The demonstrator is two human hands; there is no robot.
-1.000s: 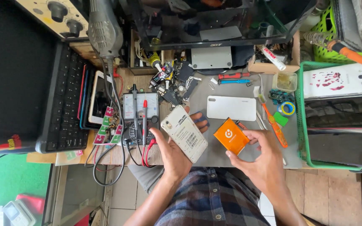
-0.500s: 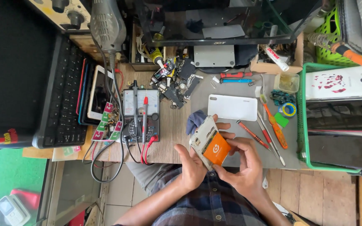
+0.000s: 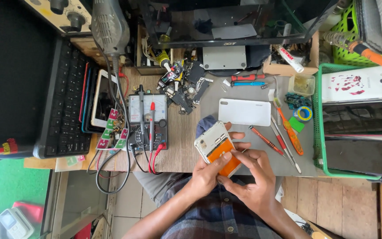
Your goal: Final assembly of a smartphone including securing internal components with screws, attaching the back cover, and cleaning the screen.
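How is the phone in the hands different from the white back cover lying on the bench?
The phone is held tilted between the left hand and right hand; the white cover lies flat, untouched. The phone shows an orange battery in its open back; the cover is plain white. Both are rectangular with rounded corners.

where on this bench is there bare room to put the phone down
Bare wood lies between the multimeter and the phone held in both hands. A smaller grey patch sits between the white back cover and the screwdrivers. The parts pile behind is crowded, as is the green tray on the right.
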